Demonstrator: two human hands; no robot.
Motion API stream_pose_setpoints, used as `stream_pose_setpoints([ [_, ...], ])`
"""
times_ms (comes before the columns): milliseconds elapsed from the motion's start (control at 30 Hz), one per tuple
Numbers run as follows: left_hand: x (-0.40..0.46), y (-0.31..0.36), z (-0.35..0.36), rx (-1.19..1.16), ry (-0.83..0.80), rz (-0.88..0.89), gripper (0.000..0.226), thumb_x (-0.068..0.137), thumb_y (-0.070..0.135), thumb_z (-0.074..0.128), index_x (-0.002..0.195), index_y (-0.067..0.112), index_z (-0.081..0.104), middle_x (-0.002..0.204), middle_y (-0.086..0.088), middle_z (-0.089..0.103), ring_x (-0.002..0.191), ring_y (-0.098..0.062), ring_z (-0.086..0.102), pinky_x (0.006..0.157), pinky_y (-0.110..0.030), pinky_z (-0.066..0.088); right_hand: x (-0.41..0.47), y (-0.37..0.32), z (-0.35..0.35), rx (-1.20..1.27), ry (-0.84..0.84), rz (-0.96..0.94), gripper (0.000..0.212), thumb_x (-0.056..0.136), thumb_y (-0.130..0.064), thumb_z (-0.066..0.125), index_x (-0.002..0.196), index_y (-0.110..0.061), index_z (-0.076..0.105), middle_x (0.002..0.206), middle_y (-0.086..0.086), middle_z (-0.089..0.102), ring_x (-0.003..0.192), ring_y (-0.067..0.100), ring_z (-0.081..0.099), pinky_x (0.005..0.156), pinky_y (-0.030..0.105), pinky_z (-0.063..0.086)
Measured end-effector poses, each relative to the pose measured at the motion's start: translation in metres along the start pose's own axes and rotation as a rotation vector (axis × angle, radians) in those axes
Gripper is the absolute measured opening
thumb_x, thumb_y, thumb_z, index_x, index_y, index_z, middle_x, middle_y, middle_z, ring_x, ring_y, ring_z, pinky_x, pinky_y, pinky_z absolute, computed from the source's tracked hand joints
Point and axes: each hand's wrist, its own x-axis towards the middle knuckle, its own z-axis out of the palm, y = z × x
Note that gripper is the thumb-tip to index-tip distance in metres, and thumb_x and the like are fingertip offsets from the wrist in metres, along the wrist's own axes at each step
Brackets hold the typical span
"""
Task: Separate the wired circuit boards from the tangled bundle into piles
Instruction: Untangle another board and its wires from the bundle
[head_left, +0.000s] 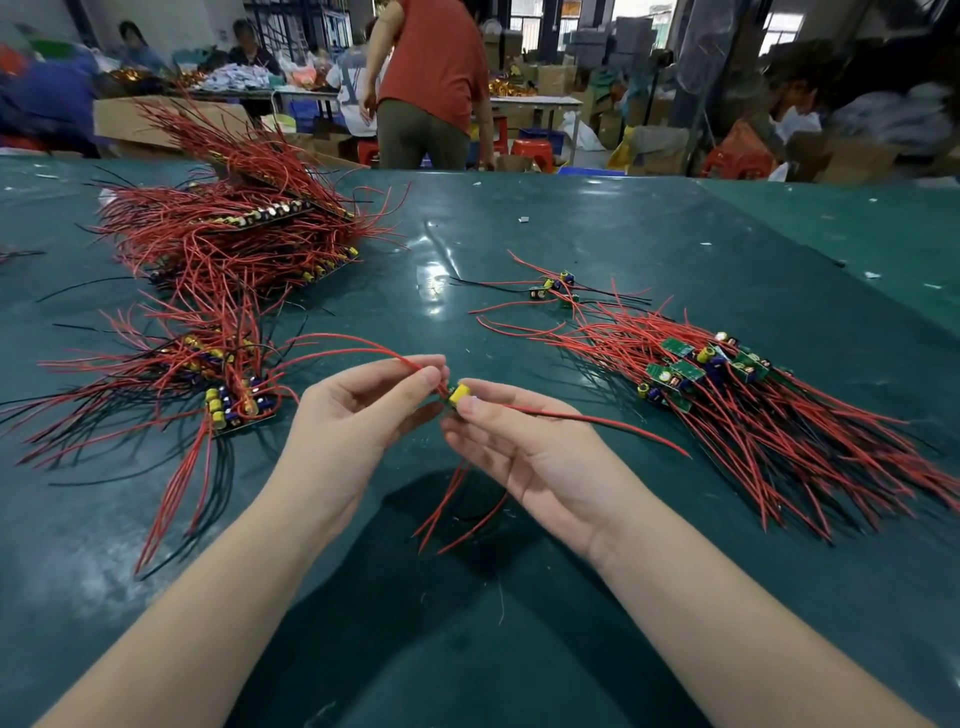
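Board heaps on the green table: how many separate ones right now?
4, besides the board in both hands: big tangle far left, smaller heap near left, small cluster centre-right, long pile right. Table's left edge may hide more.

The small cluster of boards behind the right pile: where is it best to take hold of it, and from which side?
Grip the small cluster by its board bodies, coming from above. The boards lie bunched at the middle while thin red and black wires fan out flat on the green table to both sides; pulling wires would probably only drag them.
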Motion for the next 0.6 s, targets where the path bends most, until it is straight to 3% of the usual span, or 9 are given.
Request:
stream_pose_setpoints([
  [167, 0.0009, -0.0008, 0.0003, -0.036, -0.066, -0.026, 0.02, 0.084, 0.016, 0.055, 0.091, 0.002, 0.068, 0.086, -0.004, 0.072, 0.083, -0.013, 0.066, 0.077, -0.021, 0.054, 0.0003, 0.0017, 0.0001, -0.072, -0.036, -0.04, 0.013, 0.069, -0.002, 0.073, 0.079, -0.007, 0.078, 0.081, 0.009, 0.074, 0.073, 0.019, 0.072, 0.071, 0.024, 0.057],
  [333, 0.0029, 0.0002, -0.0021, -0.115, -0.022, -0.052, 0.022, 0.093, -0.001, 0.048, 0.104, 0.006, 0.065, 0.092, -0.006, 0.075, 0.089, -0.014, 0.07, 0.076, -0.02, 0.054, 0.0009, 0.006, 0.0001, -0.188, -0.003, -0.115, 0.017, 0.08, 0.005, 0.069, 0.081, -0.01, 0.077, 0.083, 0.009, 0.073, 0.076, 0.021, 0.07, 0.072, 0.025, 0.056],
  [500, 0.0042, 0.0017, -0.0045, -0.188, 0.003, -0.094, 0.02, 0.092, 0.013, 0.052, 0.103, 0.006, 0.066, 0.092, -0.008, 0.075, 0.086, -0.015, 0.072, 0.07, -0.02, 0.055, -0.0003, 0.0049, 0.0003, -0.199, -0.013, -0.133, 0.015, 0.08, 0.004, 0.07, 0.083, -0.009, 0.076, 0.083, 0.01, 0.073, 0.077, 0.023, 0.07, 0.073, 0.025, 0.056],
  [600, 0.0056, 0.003, -0.0051, -0.208, 0.021, -0.1, 0.022, 0.081, 0.016, 0.059, 0.098, 0.006, 0.068, 0.089, -0.008, 0.075, 0.084, -0.015, 0.072, 0.07, -0.02, 0.055, -0.0001, 0.0046, -0.0014, -0.191, -0.004, -0.131, 0.015, 0.08, 0.005, 0.07, 0.087, -0.007, 0.074, 0.083, 0.01, 0.072, 0.077, 0.023, 0.07, 0.072, 0.025, 0.056],
])
